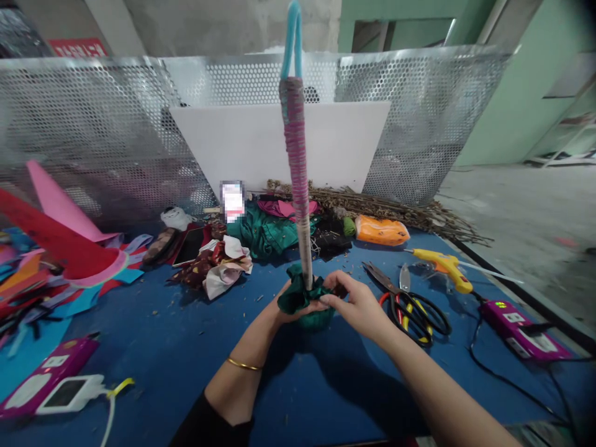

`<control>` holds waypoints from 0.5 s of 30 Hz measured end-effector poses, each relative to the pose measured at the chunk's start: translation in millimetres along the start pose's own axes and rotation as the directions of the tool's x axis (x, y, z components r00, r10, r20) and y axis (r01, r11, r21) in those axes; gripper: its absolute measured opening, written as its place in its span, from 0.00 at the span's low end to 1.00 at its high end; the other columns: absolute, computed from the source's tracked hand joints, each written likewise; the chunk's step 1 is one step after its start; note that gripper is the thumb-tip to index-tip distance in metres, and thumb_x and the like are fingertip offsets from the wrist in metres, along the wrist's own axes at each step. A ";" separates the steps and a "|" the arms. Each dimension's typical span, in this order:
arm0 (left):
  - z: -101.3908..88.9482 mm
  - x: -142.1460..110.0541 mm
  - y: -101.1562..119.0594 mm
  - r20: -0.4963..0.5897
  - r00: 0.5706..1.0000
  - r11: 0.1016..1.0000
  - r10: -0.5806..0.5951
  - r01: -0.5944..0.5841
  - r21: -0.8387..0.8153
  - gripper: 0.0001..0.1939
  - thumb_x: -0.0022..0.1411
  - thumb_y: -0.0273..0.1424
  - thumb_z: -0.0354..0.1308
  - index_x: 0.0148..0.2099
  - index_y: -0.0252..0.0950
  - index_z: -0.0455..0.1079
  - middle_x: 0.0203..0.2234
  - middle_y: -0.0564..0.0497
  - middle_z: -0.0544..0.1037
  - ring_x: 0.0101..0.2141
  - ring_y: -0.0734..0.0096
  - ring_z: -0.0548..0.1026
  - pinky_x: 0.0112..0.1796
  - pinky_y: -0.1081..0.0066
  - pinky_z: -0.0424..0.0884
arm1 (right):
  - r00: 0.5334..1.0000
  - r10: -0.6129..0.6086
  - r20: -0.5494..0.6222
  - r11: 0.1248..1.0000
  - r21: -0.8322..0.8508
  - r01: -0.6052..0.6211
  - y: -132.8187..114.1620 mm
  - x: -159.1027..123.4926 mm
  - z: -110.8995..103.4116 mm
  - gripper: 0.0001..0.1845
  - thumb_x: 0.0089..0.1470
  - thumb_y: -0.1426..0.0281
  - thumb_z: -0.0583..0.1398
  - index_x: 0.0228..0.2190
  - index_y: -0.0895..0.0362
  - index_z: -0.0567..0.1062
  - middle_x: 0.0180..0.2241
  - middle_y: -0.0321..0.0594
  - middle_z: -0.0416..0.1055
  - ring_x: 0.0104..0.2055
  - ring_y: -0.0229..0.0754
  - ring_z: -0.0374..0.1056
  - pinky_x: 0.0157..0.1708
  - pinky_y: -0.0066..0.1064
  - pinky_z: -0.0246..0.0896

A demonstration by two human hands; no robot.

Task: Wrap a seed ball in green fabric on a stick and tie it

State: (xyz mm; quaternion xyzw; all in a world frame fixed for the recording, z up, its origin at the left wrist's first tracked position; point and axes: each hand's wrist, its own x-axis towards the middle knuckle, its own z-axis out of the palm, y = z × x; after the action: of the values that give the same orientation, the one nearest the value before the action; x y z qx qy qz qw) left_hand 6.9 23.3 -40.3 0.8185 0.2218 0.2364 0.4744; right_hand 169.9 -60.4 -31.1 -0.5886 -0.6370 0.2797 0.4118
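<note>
A tall stick (298, 161) wrapped in pink and grey yarn stands upright on the blue table (186, 347), with a blue loop at its top. Dark green cloth (300, 298) is bunched round its base. My left hand (284, 307) is closed on the cloth from the left, a gold bangle on its wrist. My right hand (351, 301) pinches the cloth from the right, fingers pressed together at the foot of the stick.
Scissors (410, 307) and a yellow glue gun (444, 267) lie right of my hands. A purple device (521, 323) with a black cord sits far right. Cloth scraps (223, 261), dry twigs (395, 211), an orange packet (382, 231), felt cones (60, 236) and a perforated metal screen (93, 124) ring the table.
</note>
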 end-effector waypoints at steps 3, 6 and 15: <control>0.9 -0.4 -0.8 -0.012 1.000 0.999 -0.026 0.025 -0.032 0.10 0.51 0.33 0.63 0.31 0.36 0.64 0.25 0.56 0.66 0.30 0.74 0.66 0.34 0.71 0.66 | 0.999 -0.046 0.008 0.985 -0.168 0.047 -2.6 1.8 -2.1 0.04 0.49 0.73 0.60 0.30 0.53 0.70 0.27 0.31 0.66 0.29 0.37 0.62 0.29 0.26 0.53; 2.2 -1.6 -2.2 -0.018 0.998 0.998 -0.054 0.053 -0.043 0.10 0.50 0.34 0.64 0.33 0.36 0.68 0.28 0.54 0.71 0.33 0.71 0.69 0.38 0.70 0.68 | 0.988 -0.151 -0.010 0.955 -0.259 0.143 -6.9 4.4 -5.7 0.05 0.52 0.75 0.57 0.28 0.54 0.71 0.28 0.34 0.66 0.31 0.37 0.64 0.30 0.26 0.54; 9.3 -2.5 -20.4 -0.176 0.960 0.955 -0.217 0.172 -0.242 0.12 0.35 0.32 0.70 0.25 0.36 0.73 0.25 0.52 0.76 0.31 0.64 0.72 0.35 0.68 0.71 | 0.895 -0.442 -0.063 0.832 -0.402 0.382 -25.9 7.6 16.8 0.12 0.52 0.80 0.53 0.31 0.54 0.73 0.28 0.35 0.69 0.27 0.34 0.65 0.26 0.23 0.56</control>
State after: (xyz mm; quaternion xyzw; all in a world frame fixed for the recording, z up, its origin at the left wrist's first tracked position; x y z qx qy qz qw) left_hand 7.7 24.8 -62.8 0.7056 0.3203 0.2933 0.5600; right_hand 142.4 -54.7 -16.4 -0.5250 -0.7573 0.0096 0.3884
